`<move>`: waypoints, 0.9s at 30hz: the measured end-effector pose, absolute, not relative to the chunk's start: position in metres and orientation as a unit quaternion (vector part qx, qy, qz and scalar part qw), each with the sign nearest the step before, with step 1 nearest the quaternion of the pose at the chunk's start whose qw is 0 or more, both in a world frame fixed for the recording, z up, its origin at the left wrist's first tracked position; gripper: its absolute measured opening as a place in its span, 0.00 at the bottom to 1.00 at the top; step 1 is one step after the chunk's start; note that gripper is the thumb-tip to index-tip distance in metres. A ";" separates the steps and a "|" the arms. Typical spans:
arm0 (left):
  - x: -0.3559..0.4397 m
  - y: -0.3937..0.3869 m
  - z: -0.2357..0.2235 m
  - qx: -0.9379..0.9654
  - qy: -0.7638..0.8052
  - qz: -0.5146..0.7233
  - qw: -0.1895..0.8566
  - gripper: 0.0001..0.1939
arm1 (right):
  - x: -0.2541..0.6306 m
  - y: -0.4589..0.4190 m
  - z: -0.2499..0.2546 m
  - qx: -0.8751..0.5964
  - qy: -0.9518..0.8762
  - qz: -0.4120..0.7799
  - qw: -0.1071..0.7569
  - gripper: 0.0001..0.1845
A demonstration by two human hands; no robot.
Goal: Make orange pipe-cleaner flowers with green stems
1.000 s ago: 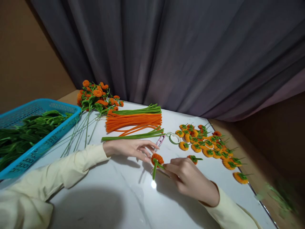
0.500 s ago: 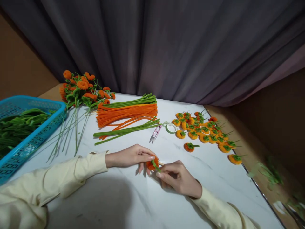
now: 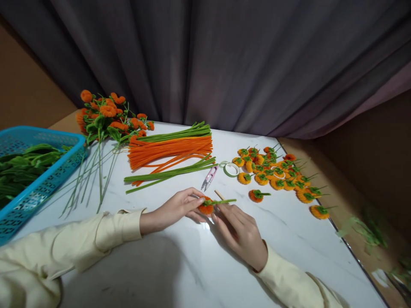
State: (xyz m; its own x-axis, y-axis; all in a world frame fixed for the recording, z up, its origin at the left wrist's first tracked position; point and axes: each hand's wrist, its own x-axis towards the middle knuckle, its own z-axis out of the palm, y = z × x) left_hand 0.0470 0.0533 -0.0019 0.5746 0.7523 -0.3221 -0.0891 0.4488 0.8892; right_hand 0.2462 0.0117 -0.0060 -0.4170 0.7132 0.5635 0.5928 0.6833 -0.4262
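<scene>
My left hand point(image 3: 176, 209) pinches an orange pipe-cleaner flower point(image 3: 206, 209) between thumb and fingers, just above the white table. From the flower's green underside a fuzzy green stem point(image 3: 228, 201) sticks out to the right, over the fingers of my right hand point(image 3: 242, 229). That hand is closed around a thin wooden stick point(image 3: 218, 194), whose end shows above the knuckles. Its fingertips are close beside the flower; whether they touch it I cannot tell. A pink-handled pair of thread snips point(image 3: 210, 177) lies beyond my hands, with a roll of pale green tape point(image 3: 231, 170) beside it.
Orange pipe cleaners point(image 3: 170, 150) and green pipe cleaners point(image 3: 173, 171) lie in bundles at the back. Several small orange flowers point(image 3: 276, 184) spread over the right side. A blue basket point(image 3: 69, 156) of green leaves stands left, near a pile of stemmed orange flowers point(image 3: 107, 111).
The flower has turned, so its green stem now points right instead of down and right. My right hand has rotated, and the stick's end now points up and left above the fingers.
</scene>
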 end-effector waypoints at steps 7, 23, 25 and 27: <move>0.053 0.044 -0.007 0.498 0.379 0.294 0.722 0.24 | 0.242 0.016 -0.007 -0.436 -0.803 0.159 0.374 0.07; 0.047 0.030 -0.005 0.716 0.404 0.227 0.522 0.19 | 0.242 0.016 -0.010 -0.454 -0.731 0.246 0.447 0.02; 0.047 0.029 -0.006 0.742 0.399 0.220 0.491 0.17 | 0.242 0.015 -0.011 -0.446 -0.736 0.250 0.445 0.03; 0.047 0.029 -0.009 0.773 0.384 0.234 0.448 0.16 | 0.243 0.015 -0.011 -0.440 -0.741 0.250 0.442 0.04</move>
